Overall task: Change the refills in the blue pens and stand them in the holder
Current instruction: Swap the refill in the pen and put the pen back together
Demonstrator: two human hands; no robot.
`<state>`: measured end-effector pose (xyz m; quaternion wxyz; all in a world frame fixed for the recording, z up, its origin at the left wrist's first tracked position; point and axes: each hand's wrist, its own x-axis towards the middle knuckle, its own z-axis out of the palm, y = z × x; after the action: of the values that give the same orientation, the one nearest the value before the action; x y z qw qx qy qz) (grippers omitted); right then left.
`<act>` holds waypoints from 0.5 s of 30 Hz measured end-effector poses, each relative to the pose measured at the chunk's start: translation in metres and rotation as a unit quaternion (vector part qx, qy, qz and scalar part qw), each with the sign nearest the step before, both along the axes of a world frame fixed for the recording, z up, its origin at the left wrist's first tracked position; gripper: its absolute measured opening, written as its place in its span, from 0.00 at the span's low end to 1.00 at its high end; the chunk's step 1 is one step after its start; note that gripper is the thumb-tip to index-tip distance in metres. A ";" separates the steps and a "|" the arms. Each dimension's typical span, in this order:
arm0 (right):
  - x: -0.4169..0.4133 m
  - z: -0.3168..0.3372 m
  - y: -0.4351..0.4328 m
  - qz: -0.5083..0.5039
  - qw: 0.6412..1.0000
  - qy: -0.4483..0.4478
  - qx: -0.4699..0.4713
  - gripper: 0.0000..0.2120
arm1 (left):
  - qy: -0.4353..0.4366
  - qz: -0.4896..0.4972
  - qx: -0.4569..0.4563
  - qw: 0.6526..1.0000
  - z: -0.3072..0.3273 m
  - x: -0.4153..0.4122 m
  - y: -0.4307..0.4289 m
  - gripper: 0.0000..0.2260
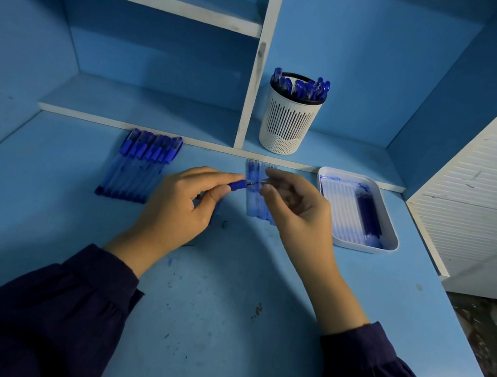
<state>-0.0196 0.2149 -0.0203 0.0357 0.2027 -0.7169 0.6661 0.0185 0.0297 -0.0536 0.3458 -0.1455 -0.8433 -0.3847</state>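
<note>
- Left hand point(186, 201) is pinching the blue pen point(238, 184) between thumb and forefinger, with the other fingers curling under. Only a short blue stub is showing past the fingertips, pointing right.
- Right hand point(296, 209) is pinching the thin refill point(257, 183) at the pen's right end with thumb and forefinger. Its other fingers are hanging loosely curled.
- Key relation: pen and refill are lying on one line, running left-right and rising slightly to the right. They are being held above the desk point(219, 315), between the two hands.
- The refill is sitting right of the left grip, so the coming move is likely running along that axis, with the right hand travelling and the left bracing. Tilting off-axis is risking a bind.
- Cannot tell whether the refill is going in or coming out.
- Counts: one pen and one refill are sitting in the hands.
- A row of pens point(138, 170) is lying far left, capped, side by side, long axes running near-far. About seven; overlap is making the count shaky.
- The holder point(286, 129) is standing on the low shelf, far of the right hand, holding roughly eight pens with caps overlapping.
- The tray point(389, 241) is sitting on the right, holding a dark bundle of refills; the count is not readable.
- Clear tubes point(254, 205) are lying just behind the hands, several of them, partly hidden.
</note>
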 end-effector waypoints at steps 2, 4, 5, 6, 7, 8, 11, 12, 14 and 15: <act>-0.001 -0.002 0.001 -0.004 0.999 -0.023 0.032 0.08 | -0.004 0.010 0.006 1.000 0.000 0.001 -0.004 0.11; 0.000 -0.006 0.000 0.014 0.995 -0.020 0.093 0.07 | -0.009 0.020 0.014 1.000 0.001 0.001 -0.008 0.12; 0.002 -0.008 0.000 0.027 0.991 -0.009 0.127 0.06 | -0.011 0.024 0.018 0.999 0.001 0.002 -0.010 0.12; 0.003 -0.010 -0.001 0.041 0.986 0.006 0.161 0.06 | -0.012 0.028 0.020 0.999 0.001 0.002 -0.011 0.12; 0.004 -0.011 -0.002 0.055 0.979 0.023 0.194 0.06 | -0.012 0.030 0.021 0.999 0.001 0.003 -0.012 0.12; 0.006 -0.012 -0.003 0.071 0.971 0.040 0.227 0.07 | -0.013 0.031 0.022 0.999 0.000 0.003 -0.013 0.13; 0.008 -0.016 -0.006 0.099 0.943 0.110 0.299 0.09 | -0.012 0.032 0.025 0.999 0.000 0.003 -0.013 0.13; 0.008 -0.017 -0.006 0.100 0.938 0.126 0.307 0.08 | -0.011 0.034 0.023 0.999 0.000 0.003 -0.013 0.14; 0.007 -0.017 -0.006 0.099 0.938 0.128 0.306 0.06 | -0.011 0.036 0.020 0.999 0.000 0.004 -0.012 0.14; 0.007 -0.016 -0.006 0.097 0.943 0.113 0.297 0.05 | -0.012 0.037 0.020 0.999 0.000 0.004 -0.011 0.14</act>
<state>-0.0123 0.2090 -0.0368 -0.0104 0.3468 -0.8501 0.3961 0.0226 0.0183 -0.0537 0.3530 -0.1026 -0.8441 -0.3903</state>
